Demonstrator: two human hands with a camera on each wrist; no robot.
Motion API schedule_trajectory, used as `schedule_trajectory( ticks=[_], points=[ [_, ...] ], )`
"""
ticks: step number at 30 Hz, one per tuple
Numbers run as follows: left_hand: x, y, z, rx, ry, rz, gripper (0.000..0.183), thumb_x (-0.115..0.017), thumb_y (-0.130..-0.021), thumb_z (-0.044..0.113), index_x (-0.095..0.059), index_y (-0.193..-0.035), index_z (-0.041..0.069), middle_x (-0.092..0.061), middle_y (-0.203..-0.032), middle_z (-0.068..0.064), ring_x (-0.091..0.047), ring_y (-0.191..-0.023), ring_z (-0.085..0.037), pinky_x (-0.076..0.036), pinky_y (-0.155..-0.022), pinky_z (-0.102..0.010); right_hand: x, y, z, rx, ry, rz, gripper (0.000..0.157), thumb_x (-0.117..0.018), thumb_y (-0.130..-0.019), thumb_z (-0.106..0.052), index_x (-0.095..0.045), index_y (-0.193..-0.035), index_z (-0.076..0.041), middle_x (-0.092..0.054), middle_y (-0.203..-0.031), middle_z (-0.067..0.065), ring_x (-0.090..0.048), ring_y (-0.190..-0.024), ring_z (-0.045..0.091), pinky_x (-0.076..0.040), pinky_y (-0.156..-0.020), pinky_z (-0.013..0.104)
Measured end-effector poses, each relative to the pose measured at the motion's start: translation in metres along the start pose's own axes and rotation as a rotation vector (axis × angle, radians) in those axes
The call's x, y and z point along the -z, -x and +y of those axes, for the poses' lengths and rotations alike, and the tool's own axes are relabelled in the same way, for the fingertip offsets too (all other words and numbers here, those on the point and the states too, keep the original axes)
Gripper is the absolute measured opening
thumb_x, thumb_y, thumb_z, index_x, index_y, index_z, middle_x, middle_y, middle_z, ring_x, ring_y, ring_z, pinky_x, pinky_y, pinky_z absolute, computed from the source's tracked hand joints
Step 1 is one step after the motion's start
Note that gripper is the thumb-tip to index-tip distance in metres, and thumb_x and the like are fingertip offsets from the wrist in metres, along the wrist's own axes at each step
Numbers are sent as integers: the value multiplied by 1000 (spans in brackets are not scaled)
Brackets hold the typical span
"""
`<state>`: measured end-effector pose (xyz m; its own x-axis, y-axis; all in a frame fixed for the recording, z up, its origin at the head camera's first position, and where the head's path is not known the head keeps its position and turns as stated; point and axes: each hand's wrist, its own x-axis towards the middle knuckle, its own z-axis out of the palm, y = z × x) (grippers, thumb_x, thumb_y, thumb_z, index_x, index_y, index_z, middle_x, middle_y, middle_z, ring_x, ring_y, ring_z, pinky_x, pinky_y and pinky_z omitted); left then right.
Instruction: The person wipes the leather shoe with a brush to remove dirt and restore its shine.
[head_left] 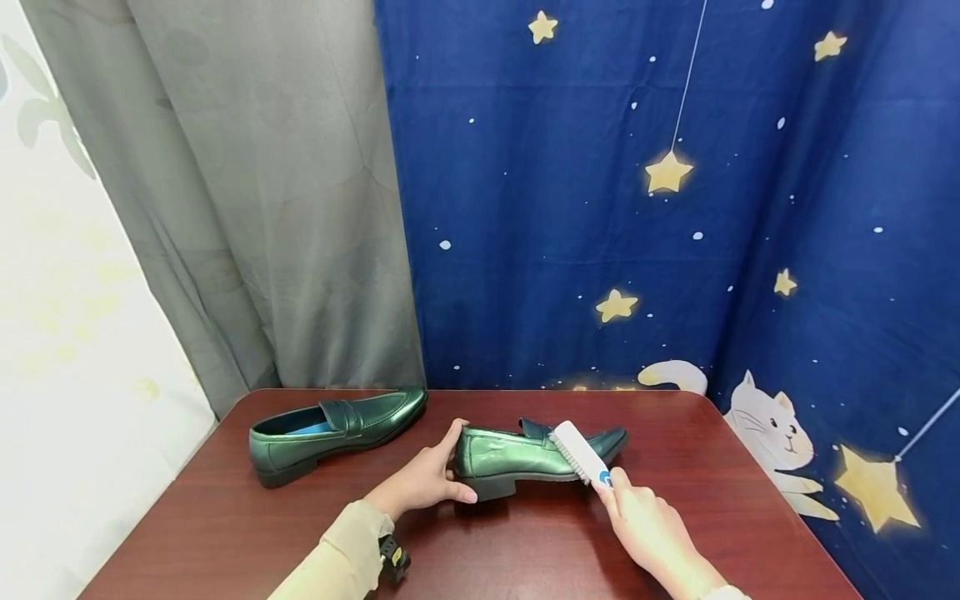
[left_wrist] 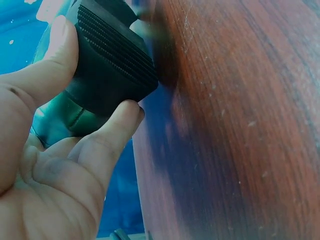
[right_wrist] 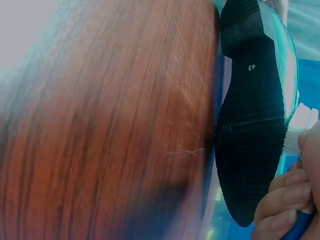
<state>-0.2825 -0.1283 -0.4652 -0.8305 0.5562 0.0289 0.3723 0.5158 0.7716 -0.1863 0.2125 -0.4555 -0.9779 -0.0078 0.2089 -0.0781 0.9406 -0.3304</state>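
Note:
A shiny green loafer point(head_left: 502, 454) is at the table's middle, toe to the right, tilted so that its black sole point(right_wrist: 250, 125) faces the right wrist camera. My left hand point(head_left: 426, 481) grips its heel end, the thumb and fingers spread around the black heel block point(left_wrist: 107, 65). In my right hand point(head_left: 651, 521) is a white brush point(head_left: 581, 450), held by its handle. Its white bristles point(right_wrist: 299, 131) touch the loafer's side near the front. In the right wrist view the handle's lower part looks blue, mostly hidden by the curled fingers.
The matching green loafer point(head_left: 375, 414), with a blue insole, stands upright at the back left of the reddish-brown wooden table point(head_left: 540, 546). Behind the table hang a grey curtain point(head_left: 300, 208) and a blue star-patterned curtain point(head_left: 525, 208). A black band sits on the left wrist.

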Motion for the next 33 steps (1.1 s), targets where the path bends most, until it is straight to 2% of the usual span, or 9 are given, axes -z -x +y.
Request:
schedule_trajectory(
  ticks=[7,12,20,28,33],
  points=[
    [-2,-1,1,-7,-33,2,112,-88,-78,33,-13,-159,16,-68,-120,-8,-62,-71,-8,-49,-75,-25,3,-1,7,-18,3,-22,27,-55,-104,-37,-47,-97,-12,-56,-67,8,-56,-55,26,-38,-48,43],
    [-2,-1,1,-14,-30,7,110,-88,-78,31,-15,-158,15,-68,-121,-9,-62,-73,-8,-49,-75,-25,5,-2,11,-22,2,-19,27,-54,-104,-37,-47,-96,-12,-53,-65,7,-54,-54,25,-37,-47,42],
    [1,-3,2,-9,-48,5,109,-89,-77,30,-17,-157,17,-70,-115,-7,-63,-73,-10,-49,-73,-25,5,-3,18,-4,14,50,30,-54,-105,-37,-47,-94,-9,-58,-65,14,-60,-54,33,-40,-45,47],
    [3,-5,2,-10,-62,5,106,-89,-76,29,-19,-155,21,-71,-116,-5,-65,-79,-9,-49,-78,-26,11,-9,29,-70,2,-29,29,-53,-105,-36,-48,-100,-8,-59,-70,14,-57,-56,29,-43,-49,45],
    [4,-6,2,-13,-69,7,105,-89,-77,29,-20,-155,23,-71,-115,-4,-65,-79,-6,-50,-79,-27,13,-13,35,-81,-1,-35,31,-50,-106,-37,-47,-100,-7,-57,-69,15,-56,-56,29,-43,-49,45]
  ],
)
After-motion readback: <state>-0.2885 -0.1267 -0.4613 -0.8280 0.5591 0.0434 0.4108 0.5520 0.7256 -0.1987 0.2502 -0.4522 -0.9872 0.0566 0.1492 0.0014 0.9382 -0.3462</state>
